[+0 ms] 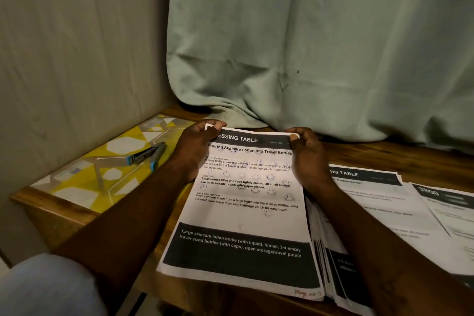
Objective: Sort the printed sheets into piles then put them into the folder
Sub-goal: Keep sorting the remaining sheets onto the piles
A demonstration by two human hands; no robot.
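Two hands were at work, and both were on one printed sheet [246, 200] in the middle of the frame. Its black header ended in "ESSING TABLE", and its title was about pouring skincare lotion into travel bottles. The left hand [197, 146] pinched the upper left corner, with the thumb on the printed face and the fingers curled behind. The right hand [307, 159] pinched the upper right corner in the same way. The top edge was raised toward the back, and the bottom edge lay low near the front edge of the counter [384, 156]. Faint smiley marks showed through the paper.

I counted three more lots of paper. A fanned stack [331, 251] lay just right of the held sheet, partly under it and under the right forearm. A second pile [372, 200], with a header ending in "NG TABLE", lay at centre right. A third pile [448, 208], marked "3800", lay at the right edge and overlapped the second.

One folder [84, 182], yellow with white and grey shapes, lay flat at centre left, well apart from the piles. One stapler [146, 155], dark with blue ends, rested on the folder's far part, near the left wrist.

A pale green cloth [307, 46] hung across the upper right, and its hem reached the counter behind the hands. A plain wall [77, 46] filled the upper left. Blue fabric [46, 287] showed in the lower left corner, and I could not tell what it belonged to.
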